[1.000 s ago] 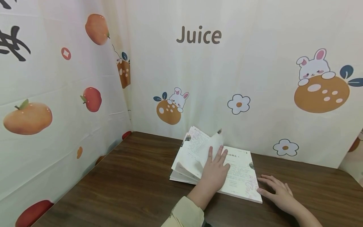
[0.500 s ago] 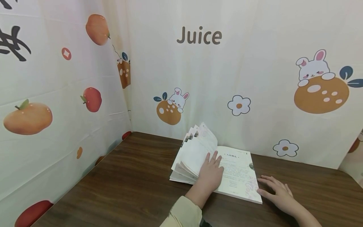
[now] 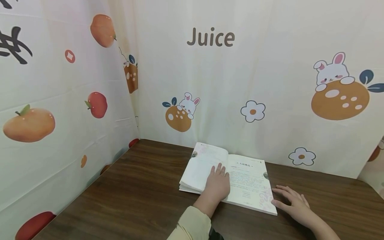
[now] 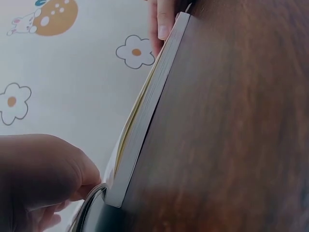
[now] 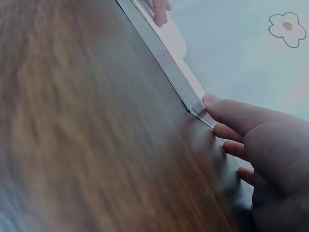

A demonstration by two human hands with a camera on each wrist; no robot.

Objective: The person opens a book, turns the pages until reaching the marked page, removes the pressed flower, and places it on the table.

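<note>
An open book (image 3: 246, 186) lies flat on the wooden table, its printed pages facing up. My left hand (image 3: 218, 184) rests on the left page close to the spine, fingers extended toward the top of the page. In the left wrist view, the page block (image 4: 150, 111) shows edge-on with the left hand (image 4: 43, 179) over its near end. At the lower right corner of the book, my right hand (image 3: 295, 205) touches the edge. The right wrist view shows that right hand (image 5: 270, 145) with its thumb at the corner and the other fingertips down beside it.
The brown wooden table (image 3: 129, 186) extends to both sides of the book. Behind it hangs a pale curtain (image 3: 216, 73) printed with rabbits, flowers and the word Juice. Another printed curtain (image 3: 69, 110) closes the left side.
Several raised pages have fallen flat onto the left side of the book. My left hand has moved left and a little toward me, onto the left page. The right hand has stayed put.
</note>
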